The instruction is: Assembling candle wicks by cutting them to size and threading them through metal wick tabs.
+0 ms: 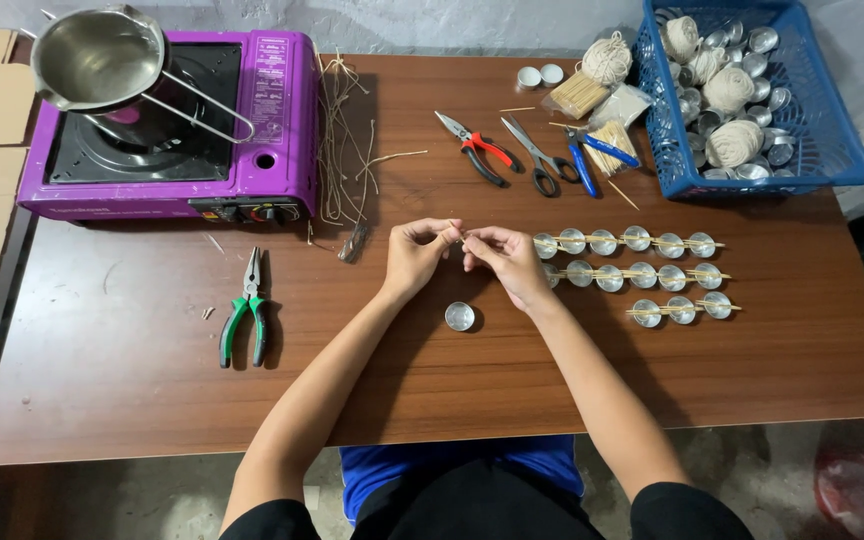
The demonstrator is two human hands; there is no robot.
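Both hands, left hand point(420, 250) and right hand point(500, 258), pinch a thin pale wick strand point(457, 238) between closed fingers above the small round metal cup point(460, 316) on the brown wooden bench point(132, 330); keeping it taut would probably help.

A purple stove point(172, 125) bearing a steel pot point(97, 55), green pliers point(245, 320), scissors point(537, 155), blue basket point(832, 150).

A brown wooden bench point(772, 370) carries a purple stove point(172, 125); green pliers point(245, 320) lie just below it, scissors point(539, 155) and a blue basket point(752, 95) to its right.
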